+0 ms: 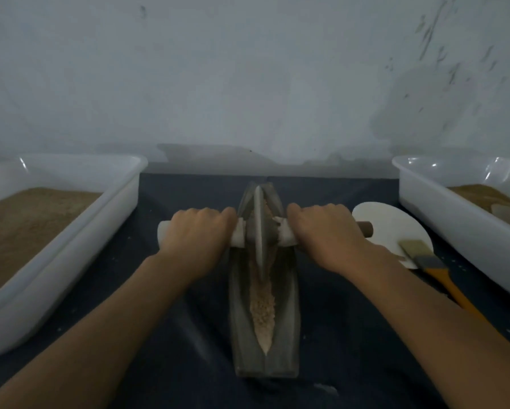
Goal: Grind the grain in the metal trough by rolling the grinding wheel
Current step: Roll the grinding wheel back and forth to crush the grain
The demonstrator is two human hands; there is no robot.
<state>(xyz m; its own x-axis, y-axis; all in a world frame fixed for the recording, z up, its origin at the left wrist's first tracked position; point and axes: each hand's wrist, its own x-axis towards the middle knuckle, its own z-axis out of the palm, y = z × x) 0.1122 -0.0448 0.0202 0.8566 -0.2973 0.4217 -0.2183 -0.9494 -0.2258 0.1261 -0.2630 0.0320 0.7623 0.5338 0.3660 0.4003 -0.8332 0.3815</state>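
With fingers curled over the axle handle on either side, the left hand and right hand each grip it close against the grinding wheel, knuckles up. Wheel stands upright on edge in the upper half of the metal trough, centre of frame, long axis running away from the viewer. Grain lies as a pale, coarse strip along the groove below the wheel. Wheel looks like solid metal, likely heavy and rigid; a symmetric hold near the hub should keep it from tipping. Dusty handle may be slippery. Outward: white trays with brown meal at left and right edges, a brush on a white disc lower right of the hands.
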